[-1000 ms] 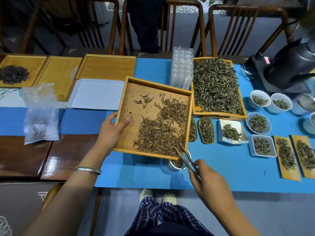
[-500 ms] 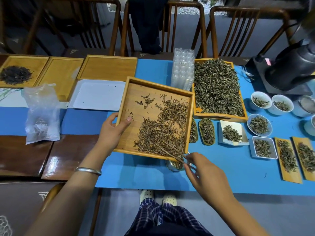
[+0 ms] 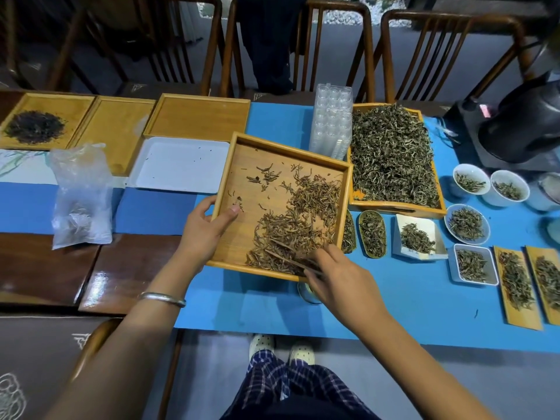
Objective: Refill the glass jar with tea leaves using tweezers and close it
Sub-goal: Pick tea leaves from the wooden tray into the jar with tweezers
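My left hand (image 3: 206, 231) grips the left rim of a square wooden tray (image 3: 242, 165) and holds it tilted above the blue mat. Brown tea leaves (image 3: 306, 213) are heaped in the tray's right and near part. My right hand (image 3: 342, 283) holds wooden tweezers (image 3: 291, 256), whose two tips point left into the near edge of the leaf pile. The glass jar (image 3: 306, 294) stands under the tray's near right corner; only a sliver of its rim shows beside my right hand. No lid is in sight.
A larger tray of green tea leaves (image 3: 391, 159) and a stack of clear plastic cups (image 3: 331, 119) stand behind. Small dishes of tea (image 3: 466, 222) crowd the right. A white tray (image 3: 178, 165), a plastic bag (image 3: 80, 195), wooden trays (image 3: 197, 116) and a kettle (image 3: 527, 122) surround them.
My right hand has moved up and left from above the jar, swinging the tweezers round so their tips lie in the leaf pile. The tray and left hand stayed put.
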Motion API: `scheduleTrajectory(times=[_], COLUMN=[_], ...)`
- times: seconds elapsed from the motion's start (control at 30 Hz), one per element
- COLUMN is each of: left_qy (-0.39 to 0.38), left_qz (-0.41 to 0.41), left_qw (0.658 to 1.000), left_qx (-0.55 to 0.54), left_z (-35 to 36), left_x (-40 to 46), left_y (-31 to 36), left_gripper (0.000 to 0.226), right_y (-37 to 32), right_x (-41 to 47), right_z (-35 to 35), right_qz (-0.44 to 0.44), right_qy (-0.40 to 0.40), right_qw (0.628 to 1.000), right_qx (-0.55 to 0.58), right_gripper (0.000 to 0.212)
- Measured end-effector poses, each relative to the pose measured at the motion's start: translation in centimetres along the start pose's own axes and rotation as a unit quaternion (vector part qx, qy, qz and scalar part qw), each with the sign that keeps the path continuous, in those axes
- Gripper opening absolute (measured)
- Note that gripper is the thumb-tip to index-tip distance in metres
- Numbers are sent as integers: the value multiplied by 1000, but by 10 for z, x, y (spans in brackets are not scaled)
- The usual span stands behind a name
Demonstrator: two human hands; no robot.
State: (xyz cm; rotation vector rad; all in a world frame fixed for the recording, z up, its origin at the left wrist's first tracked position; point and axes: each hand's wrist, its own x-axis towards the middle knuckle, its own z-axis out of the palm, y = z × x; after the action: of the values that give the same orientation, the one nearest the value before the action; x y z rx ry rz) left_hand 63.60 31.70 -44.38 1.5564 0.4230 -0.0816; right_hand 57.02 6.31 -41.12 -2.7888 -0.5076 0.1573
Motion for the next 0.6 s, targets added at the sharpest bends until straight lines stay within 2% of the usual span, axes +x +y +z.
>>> scheduleTrajectory(times=[0.3,0.6], left_qy=[-4,-7], left_qz=[2,2], left_qw=[1000,1000], left_qx=[25,19], left_z=[-2,1], left_x=[1,1], left_y=[-1,4], left_gripper=[19,19], right_y=[22,31], right_x=[-35,-67], right_z=[3,3], right_qz=[68,138], right_qy=[-14,7], right_qw=[997,986], right_qx=[27,92], right_gripper=[26,20])
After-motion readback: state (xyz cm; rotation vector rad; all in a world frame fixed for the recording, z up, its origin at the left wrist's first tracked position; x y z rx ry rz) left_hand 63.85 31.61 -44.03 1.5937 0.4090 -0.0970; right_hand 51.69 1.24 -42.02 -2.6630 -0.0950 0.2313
